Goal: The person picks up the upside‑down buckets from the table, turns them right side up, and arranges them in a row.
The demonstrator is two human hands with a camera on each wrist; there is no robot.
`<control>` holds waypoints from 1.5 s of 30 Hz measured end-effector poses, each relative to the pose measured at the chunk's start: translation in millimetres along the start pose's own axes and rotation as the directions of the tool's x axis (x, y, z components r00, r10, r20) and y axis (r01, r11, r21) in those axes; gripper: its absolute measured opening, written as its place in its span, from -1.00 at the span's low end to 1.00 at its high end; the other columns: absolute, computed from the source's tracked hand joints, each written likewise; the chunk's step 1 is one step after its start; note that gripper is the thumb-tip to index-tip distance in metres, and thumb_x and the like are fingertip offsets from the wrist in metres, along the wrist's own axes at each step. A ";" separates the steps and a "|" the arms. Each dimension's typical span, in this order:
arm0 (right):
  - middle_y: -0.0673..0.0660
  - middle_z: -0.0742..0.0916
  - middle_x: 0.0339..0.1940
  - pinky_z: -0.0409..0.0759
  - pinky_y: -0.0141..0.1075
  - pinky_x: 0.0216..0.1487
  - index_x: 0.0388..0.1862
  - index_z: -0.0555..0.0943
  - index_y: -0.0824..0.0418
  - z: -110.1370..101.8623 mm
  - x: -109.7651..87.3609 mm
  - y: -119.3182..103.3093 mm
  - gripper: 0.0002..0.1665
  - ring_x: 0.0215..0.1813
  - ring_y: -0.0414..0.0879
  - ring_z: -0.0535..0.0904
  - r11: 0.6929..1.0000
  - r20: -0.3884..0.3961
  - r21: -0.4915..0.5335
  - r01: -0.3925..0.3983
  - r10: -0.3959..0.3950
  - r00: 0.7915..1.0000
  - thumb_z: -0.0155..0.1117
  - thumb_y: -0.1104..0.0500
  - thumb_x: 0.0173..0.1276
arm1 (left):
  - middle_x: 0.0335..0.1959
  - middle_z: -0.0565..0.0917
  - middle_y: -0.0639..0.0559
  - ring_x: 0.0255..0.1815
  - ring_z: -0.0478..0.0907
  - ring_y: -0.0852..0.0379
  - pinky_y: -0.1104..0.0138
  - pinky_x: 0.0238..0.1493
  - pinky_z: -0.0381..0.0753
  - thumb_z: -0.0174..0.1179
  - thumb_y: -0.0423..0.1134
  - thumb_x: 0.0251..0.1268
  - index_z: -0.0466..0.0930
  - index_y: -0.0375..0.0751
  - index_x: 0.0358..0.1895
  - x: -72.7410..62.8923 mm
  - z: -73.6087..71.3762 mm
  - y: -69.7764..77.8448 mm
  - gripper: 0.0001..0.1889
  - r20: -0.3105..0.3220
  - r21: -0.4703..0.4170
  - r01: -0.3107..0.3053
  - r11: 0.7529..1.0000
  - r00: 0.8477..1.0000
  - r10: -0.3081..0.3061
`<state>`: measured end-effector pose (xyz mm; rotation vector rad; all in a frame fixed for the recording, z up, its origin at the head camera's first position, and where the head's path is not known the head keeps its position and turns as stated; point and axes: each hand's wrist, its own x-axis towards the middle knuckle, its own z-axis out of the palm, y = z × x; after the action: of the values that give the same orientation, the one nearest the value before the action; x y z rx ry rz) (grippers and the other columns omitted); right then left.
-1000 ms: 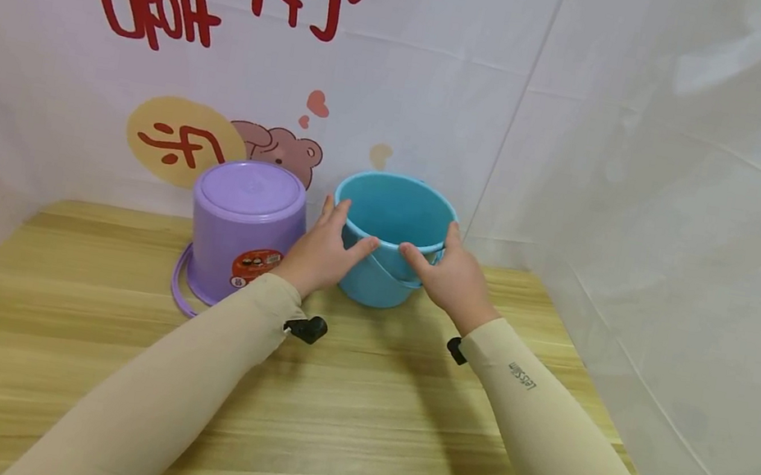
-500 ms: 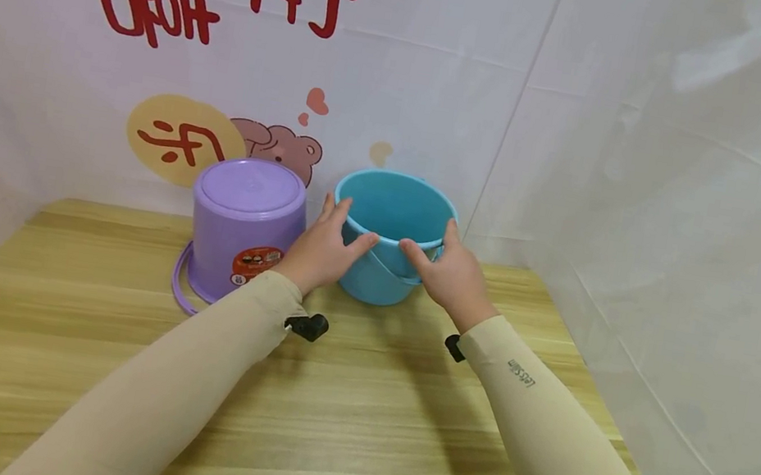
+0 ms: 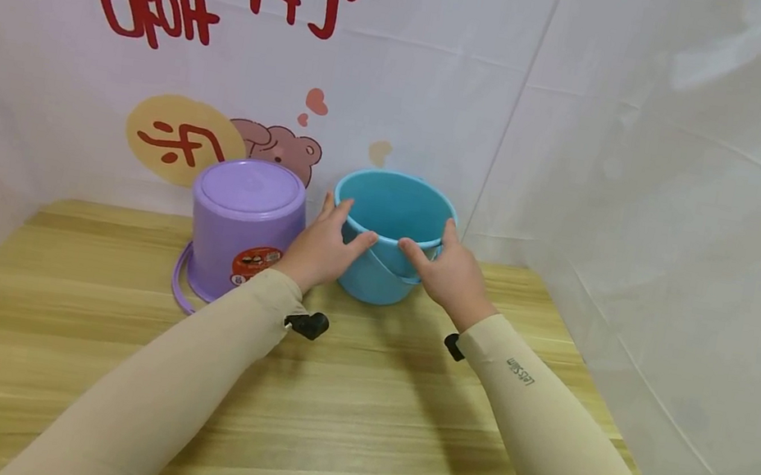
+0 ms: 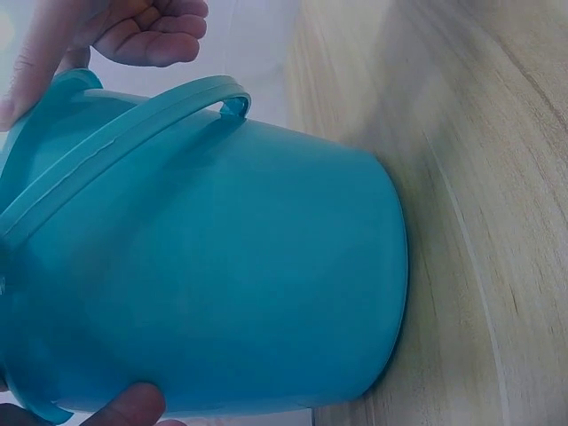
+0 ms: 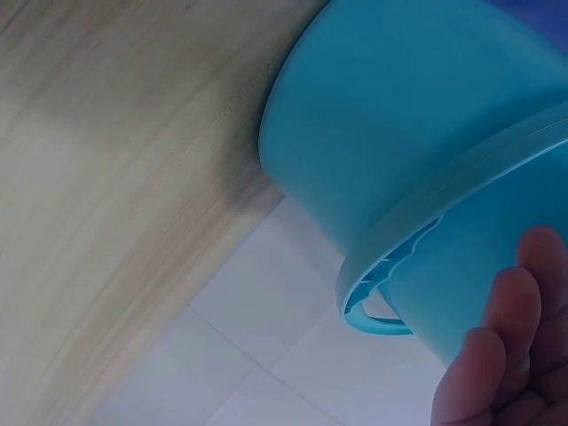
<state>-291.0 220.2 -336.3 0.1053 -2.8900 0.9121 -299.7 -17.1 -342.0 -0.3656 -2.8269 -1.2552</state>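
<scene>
A light-blue bucket (image 3: 376, 274) stands upright on the table, its mouth up. My left hand (image 3: 322, 249) holds the left side of its rim, thumb at the front and fingers along the side. On the right side of the rim my right hand (image 3: 456, 279) holds likewise, its thumb near the left thumb. The bucket's handle (image 4: 133, 133) hangs down across the outer wall in the left wrist view. Fingertips (image 5: 484, 359) of the right hand show beside the bucket wall in the right wrist view. Part of the left hand's fingers is hidden behind the bucket in the left wrist view.
A larger purple bucket (image 3: 247, 229) stands upside down to the left, close to my left hand, with its handle (image 3: 179, 280) lying on the wooden table (image 3: 335, 430). A white printed curtain (image 3: 433, 96) hangs behind; another white sheet (image 3: 702, 280) borders the right edge.
</scene>
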 end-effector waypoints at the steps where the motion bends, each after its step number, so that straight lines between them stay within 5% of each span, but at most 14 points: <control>1: 0.41 0.49 0.55 0.59 0.20 0.35 0.76 -0.23 0.29 0.3 -0.1 -0.7 0.51 0.43 0.30 0.58 1.000 0.001 0.000 -0.001 0.001 1.000 -0.01 -0.73 0.30 | 0.77 -0.40 -0.11 0.69 0.03 -0.45 -0.32 0.58 0.18 -0.02 0.47 0.48 -0.11 0.03 0.76 -0.3 0.1 -0.3 -0.01 0.000 -0.001 0.002 1.000 1.000 -0.002; 12: 0.45 0.47 0.56 0.58 0.21 0.36 0.75 -0.29 0.33 0.1 2.0 -9.5 0.51 0.43 0.33 0.56 1.000 0.052 -0.015 -0.025 0.026 0.998 -0.02 -0.71 0.34 | 0.75 -0.36 -0.28 0.65 0.15 -0.43 -0.30 0.53 0.30 -0.07 0.31 0.62 -0.15 -0.07 0.76 -5.4 -1.5 2.6 -0.11 0.009 0.129 -0.016 0.991 1.000 0.015; 18: 0.40 0.70 0.25 0.68 0.12 0.13 0.75 -0.38 0.27 -1.8 -7.3 -11.9 0.40 0.16 0.25 0.72 0.999 0.032 -0.034 -0.021 0.022 0.999 -0.09 -0.63 0.45 | 0.77 -0.28 -0.23 0.56 0.36 -0.37 -0.21 0.35 0.56 0.06 0.25 0.59 -0.22 -0.08 0.76 -34.7 -12.6 2.2 -0.05 0.032 0.229 -0.137 0.964 0.991 0.133; 22: 0.34 0.80 -0.15 0.69 0.02 -0.23 0.76 -0.16 0.32 0.0 -24.4 -21.9 0.24 -0.19 0.18 0.77 0.990 -0.062 -0.097 0.103 -0.109 0.992 0.03 -0.46 0.55 | 0.77 -0.09 -0.19 0.54 0.41 -0.32 -0.14 0.31 0.62 0.14 0.20 0.57 0.04 -0.09 0.73 -58.9 -29.7 -7.9 -0.15 0.072 0.292 -0.294 0.910 0.956 0.285; 27: 0.04 0.65 -0.64 0.46 -0.25 -0.60 0.65 0.26 0.36 12.5 -49.3 -35.8 -0.10 -0.62 -0.12 0.53 0.914 -0.081 -0.209 0.348 -0.371 0.925 0.19 -0.19 0.61 | 0.58 0.41 -0.16 0.45 0.54 -0.19 -0.09 0.35 0.61 0.27 0.09 0.52 0.43 -0.15 0.55 -83.4 -44.5 -28.1 -0.33 0.142 0.399 -0.450 0.799 0.891 0.431; 30: -0.04 0.69 -0.52 0.53 -0.29 -0.49 0.56 0.44 0.29 24.1 -59.8 -46.3 -0.26 -0.48 -0.20 0.58 0.851 -0.016 -0.262 0.455 -0.476 0.879 0.20 -0.14 0.62 | 0.41 0.60 -0.13 0.38 0.60 -0.13 -0.06 0.37 0.61 0.30 0.07 0.49 0.55 -0.15 0.45 -97.0 -51.8 -42.5 -0.40 0.182 0.452 -0.504 0.736 0.860 0.477; 32: 0.01 0.76 -0.36 0.66 -0.24 -0.30 0.53 0.48 0.25 32.3 -64.3 -53.9 -0.31 -0.32 -0.15 0.67 0.820 0.055 -0.267 0.507 -0.512 0.857 0.19 -0.13 0.63 | 0.35 0.64 -0.12 0.32 0.65 -0.12 -0.06 0.33 0.63 0.30 0.06 0.48 0.59 -0.14 0.41 -104.9 -57.0 -53.2 -0.44 0.213 0.482 -0.513 0.710 0.855 0.473; 38: 0.15 0.76 0.14 0.66 -0.10 0.26 0.58 0.45 0.15 59.8 -64.2 -68.4 -0.29 0.15 0.03 0.69 0.759 0.259 -0.251 0.601 -0.546 0.797 0.22 -0.16 0.61 | 0.26 0.69 -0.15 0.26 0.67 -0.19 -0.14 0.31 0.62 0.36 -0.02 0.44 0.65 -0.16 0.34 -121.8 -75.6 -89.0 -0.50 0.299 0.527 -0.473 0.706 0.881 0.367; 45: 0.15 0.54 0.56 0.44 -0.08 0.56 0.66 0.36 0.04 88.2 -55.1 -76.5 -0.24 0.54 0.10 0.47 0.738 0.403 -0.252 0.626 -0.508 0.761 0.20 -0.20 0.61 | 0.24 0.70 -0.15 0.27 0.66 -0.20 -0.15 0.31 0.61 0.39 -0.04 0.41 0.65 -0.19 0.33 -128.4 -96.2 -136.1 -0.49 0.319 0.562 -0.393 0.728 0.915 0.247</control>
<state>-236.2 108.8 -371.4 1.1357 -2.9178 0.2308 -212.0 -201.9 -391.6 -0.9506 -2.9480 -0.1889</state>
